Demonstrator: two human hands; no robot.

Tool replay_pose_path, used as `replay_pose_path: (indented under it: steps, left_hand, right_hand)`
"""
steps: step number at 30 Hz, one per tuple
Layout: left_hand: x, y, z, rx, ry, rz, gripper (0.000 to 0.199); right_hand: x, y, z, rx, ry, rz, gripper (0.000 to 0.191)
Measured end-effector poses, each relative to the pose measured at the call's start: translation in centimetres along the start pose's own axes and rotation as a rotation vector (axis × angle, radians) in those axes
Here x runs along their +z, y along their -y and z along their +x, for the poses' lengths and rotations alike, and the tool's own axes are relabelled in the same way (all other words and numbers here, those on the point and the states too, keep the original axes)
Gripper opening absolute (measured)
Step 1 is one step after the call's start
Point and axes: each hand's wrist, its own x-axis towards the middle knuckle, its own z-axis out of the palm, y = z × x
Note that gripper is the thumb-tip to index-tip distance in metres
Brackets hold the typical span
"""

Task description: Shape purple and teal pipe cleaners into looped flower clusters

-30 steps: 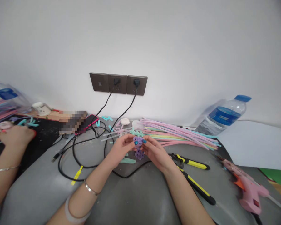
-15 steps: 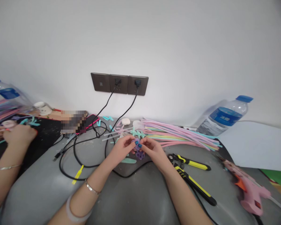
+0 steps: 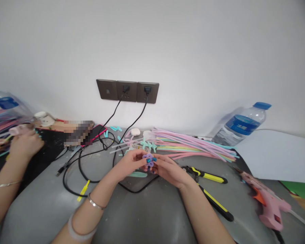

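Looking lobed (rather flower-like), the purple piece [image 3: 150, 157] pinched by left hand [image 3: 129, 165] and right hand [image 3: 169, 170].

1. Cool, fairly bright, diffuse light filled the frame; its source was out of view.
2. The wall [image 3: 152, 51] looked palest across the middle and greyed toward the top, with a dark fringe at the upper right corner.
3. A soft-edged shadow fell on it just left of the tilted-looking bottle [image 3: 245, 124] at right.
4. The grey table [image 3: 142, 220] showed a dull, hazy sheen at bottom centre and lower left.
5. Wide-angle distortion stretched the pink glue gun [image 3: 271, 210] at lower right, its front smeared.
6. Coarse pixelation covered a patch [image 3: 78, 133] left of centre.
7. The co-worker's hand [image 3: 26, 144], far left, was slightly blurred.
8. Fine detail on the purple flower [image 3: 149, 164], near centre, was soft.
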Motion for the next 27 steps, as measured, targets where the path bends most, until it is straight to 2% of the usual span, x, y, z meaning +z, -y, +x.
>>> replay_pose_path:
  steps: [7,11,19,22,27]
  left_hand:
    - [0.3,0.4,0.3,0.018,-0.094,-0.082,0.033]
    - [0.8,0.6,0.4,0.044,-0.189,-0.098,0.035]
    - [1.6,1.5,0.8,0.089,-0.289,-0.192,0.035]
    - [1.7,1.6,0.8,0.070,-0.284,-0.191,0.036]
    - [1.4,0.8,0.5,0.037,-0.179,-0.167,0.033]
  right_hand:
    - [-0.2,-0.5,0.6,-0.084,-0.179,-0.038,0.027]
    - [-0.2,-0.7,0.8,-0.154,-0.225,-0.102,0.028]
    - [0.3,-0.9,1.2,-0.324,-0.312,-0.238,0.024]
    - [0.1,-0.9,1.3,-0.364,-0.354,-0.326,0.024]
    - [-0.1,-0.4,0.9,-0.295,-0.269,-0.299,0.028]
